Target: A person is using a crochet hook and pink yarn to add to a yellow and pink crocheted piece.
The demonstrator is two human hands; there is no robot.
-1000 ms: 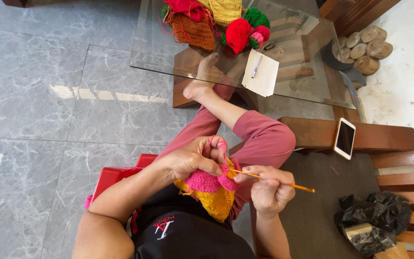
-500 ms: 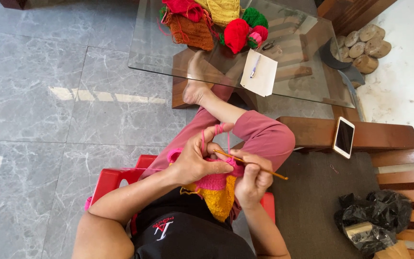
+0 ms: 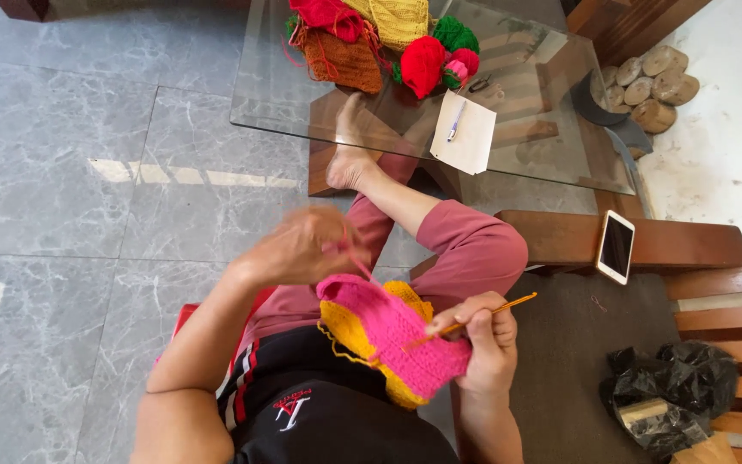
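A pink and yellow crochet piece (image 3: 388,337) lies over my lap. My right hand (image 3: 484,342) grips its right edge together with an orange crochet hook (image 3: 484,314) that points up to the right. My left hand (image 3: 302,245) is raised above and to the left of the piece, blurred, pinching a strand of pink yarn (image 3: 359,266) that runs down to it. My bent leg in pink trousers (image 3: 461,245) stretches toward the glass table.
The glass table (image 3: 543,129) ahead carries balls of red and green yarn (image 3: 427,60), knitted pieces, a paper sheet with a pen (image 3: 464,129). A phone (image 3: 617,247) lies on a wooden bench arm. A black plastic bag (image 3: 667,404) sits at right; grey tile floor at left.
My left hand has lifted up and left away from the piece, drawing the pink yarn out. The crochet piece now lies spread flatter, and my right hand holds it lower right.
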